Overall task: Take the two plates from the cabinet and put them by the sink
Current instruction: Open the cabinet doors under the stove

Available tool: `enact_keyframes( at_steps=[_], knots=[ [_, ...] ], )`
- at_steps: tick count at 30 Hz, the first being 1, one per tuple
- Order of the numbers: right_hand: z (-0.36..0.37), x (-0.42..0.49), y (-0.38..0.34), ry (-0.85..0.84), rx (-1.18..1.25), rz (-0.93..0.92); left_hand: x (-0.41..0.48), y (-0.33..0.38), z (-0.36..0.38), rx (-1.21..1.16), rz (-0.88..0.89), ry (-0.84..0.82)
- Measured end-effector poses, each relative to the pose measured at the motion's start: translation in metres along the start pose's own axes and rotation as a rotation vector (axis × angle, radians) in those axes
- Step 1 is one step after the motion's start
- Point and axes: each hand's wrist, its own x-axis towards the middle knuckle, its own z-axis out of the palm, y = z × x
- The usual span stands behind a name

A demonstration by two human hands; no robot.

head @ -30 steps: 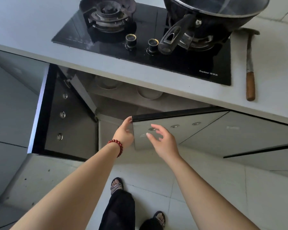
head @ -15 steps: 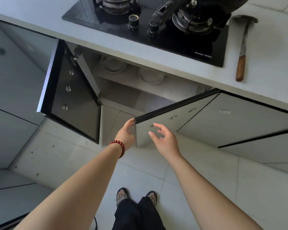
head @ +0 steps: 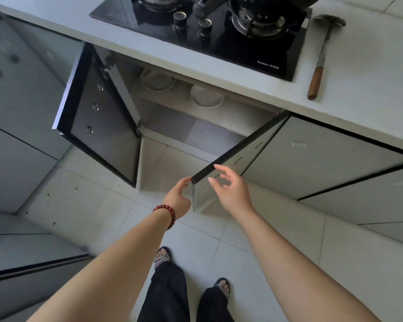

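Note:
Two white plates lie on the upper shelf of the open cabinet under the stove: one plate (head: 157, 81) on the left, the other plate (head: 206, 96) to its right. The right cabinet door (head: 240, 156) stands swung out towards me. My left hand (head: 178, 197), with a red bead bracelet on the wrist, touches the door's free corner from the inner side. My right hand (head: 230, 189) hovers at the door's outer face, fingers spread, holding nothing. Both hands are well in front of the plates.
The left cabinet door (head: 102, 117) hangs wide open. Above is a grey countertop (head: 358, 73) with a black gas hob (head: 209, 31) carrying a pan, and a wooden-handled spatula (head: 319, 63). My feet in sandals stand on the tiled floor (head: 91, 205).
The right door has swung further open, and both hands followed its edge outward. The view has tilted down, showing both plates on the shelf more fully.

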Motion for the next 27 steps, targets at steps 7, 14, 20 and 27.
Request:
enact_keyframes(
  at_steps=[7,14,20,27],
  knots=[
    [-0.034,-0.022,0.012,-0.05,-0.023,-0.023,-0.032,-0.004,0.039,0.031,-0.036,0.009],
    [-0.056,-0.035,0.019,-0.06,-0.028,-0.031,-0.046,0.001,0.06,0.046,-0.045,-0.009],
    [-0.06,-0.041,0.016,-0.062,-0.009,-0.045,-0.053,0.008,0.064,0.086,-0.08,-0.035],
    [-0.06,-0.042,0.012,-0.088,-0.027,-0.075,-0.066,0.014,0.075,0.14,-0.024,-0.121]
  ],
)
